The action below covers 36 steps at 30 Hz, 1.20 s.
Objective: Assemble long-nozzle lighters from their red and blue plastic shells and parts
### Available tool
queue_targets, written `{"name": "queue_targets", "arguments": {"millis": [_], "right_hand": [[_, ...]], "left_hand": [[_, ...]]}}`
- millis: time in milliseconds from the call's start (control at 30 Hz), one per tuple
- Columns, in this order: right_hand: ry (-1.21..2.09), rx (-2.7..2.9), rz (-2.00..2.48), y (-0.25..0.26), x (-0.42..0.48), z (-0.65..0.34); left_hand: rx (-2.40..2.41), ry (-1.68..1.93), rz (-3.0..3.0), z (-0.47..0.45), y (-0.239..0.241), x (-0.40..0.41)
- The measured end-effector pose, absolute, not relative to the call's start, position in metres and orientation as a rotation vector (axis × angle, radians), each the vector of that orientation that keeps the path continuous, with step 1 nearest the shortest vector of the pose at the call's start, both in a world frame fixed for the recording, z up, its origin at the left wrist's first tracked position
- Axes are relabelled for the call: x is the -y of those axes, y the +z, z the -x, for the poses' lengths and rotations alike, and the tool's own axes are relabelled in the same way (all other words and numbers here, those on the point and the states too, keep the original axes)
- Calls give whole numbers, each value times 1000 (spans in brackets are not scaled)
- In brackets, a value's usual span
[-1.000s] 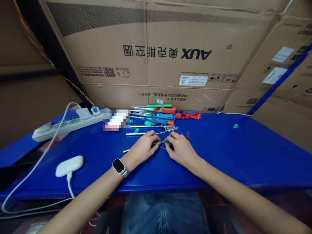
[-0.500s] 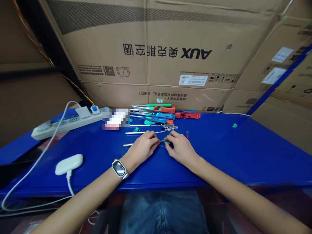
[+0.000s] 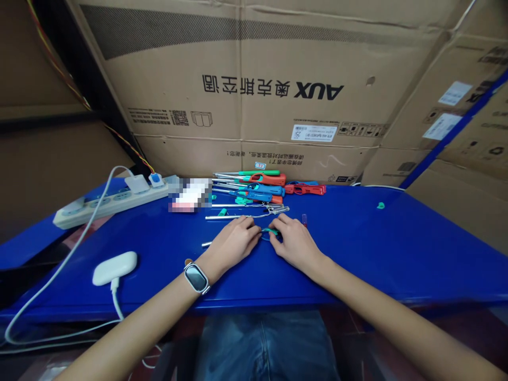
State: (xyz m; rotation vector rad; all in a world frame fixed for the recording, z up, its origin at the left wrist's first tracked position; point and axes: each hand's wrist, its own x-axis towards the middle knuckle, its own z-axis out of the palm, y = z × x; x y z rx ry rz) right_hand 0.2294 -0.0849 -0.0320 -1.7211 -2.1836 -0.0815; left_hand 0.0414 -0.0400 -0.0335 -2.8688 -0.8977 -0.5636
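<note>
My left hand [image 3: 236,241], with a watch on its wrist, is low over the table with its fingertips pinched together. Its grip is partly hidden; a metal tube end [image 3: 206,244] sticks out from beneath it. Facing it, my right hand [image 3: 296,242] pinches a small green and blue plastic piece [image 3: 270,232], largely covered by the fingers. Left fingertips meet the near end of this piece. Just beyond the hands lie a thin metal lighter tube [image 3: 222,217] with a wire and a clear fluid tank [image 3: 281,210]. A small red and clear part [image 3: 304,220] is beside my right hand.
Behind lie several long-nosed gas lighters [image 3: 265,189] in red, blue and green. A white power strip [image 3: 115,200], a blurred-out object [image 3: 191,194] and a white case on a cable [image 3: 115,268] are at left. A green scrap [image 3: 380,205] lies right. Cardboard [image 3: 254,116] walls the back.
The metal tube end by my left hand has tilted and shifted slightly toward me. Both hands stay almost in place; the green piece shows a little more between them.
</note>
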Motion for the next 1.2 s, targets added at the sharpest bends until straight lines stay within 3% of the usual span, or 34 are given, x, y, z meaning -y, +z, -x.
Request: {"name": "queue_targets", "arguments": {"millis": [200, 633, 1200], "right_hand": [[-91, 2177, 1740, -32, 85, -229], [22, 2104, 1713, -30, 83, -230], [-50, 2216, 1757, -16, 82, -237]], "left_hand": [[1066, -740, 2952, -50, -30, 36], [804, -619, 3070, -30, -37, 34], [1087, -785, 3252, -20, -32, 25]]}}
